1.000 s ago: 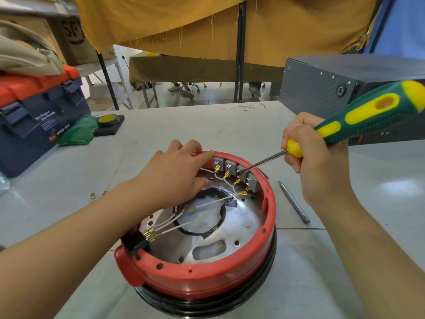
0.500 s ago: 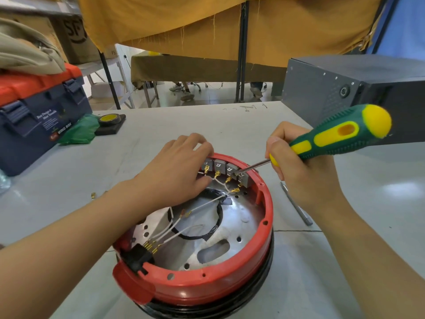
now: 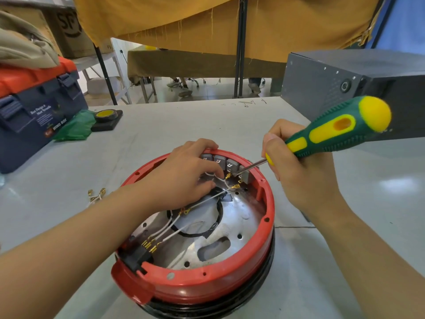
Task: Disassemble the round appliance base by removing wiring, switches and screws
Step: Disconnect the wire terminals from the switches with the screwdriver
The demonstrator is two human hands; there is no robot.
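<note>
Pale grey table bearing round red appliance base, blue toolbox, grey metal box, loose connectors

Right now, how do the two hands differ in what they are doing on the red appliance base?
The right hand grips the green-and-yellow screwdriver, while the left hand holds no tool. The left hand reaches over the rim of the red base with fingers curled beside the grey switches; the right hand stays outside the rim, and only the screwdriver's tip reaches the switches. Both work at the same far side of the base.
</note>
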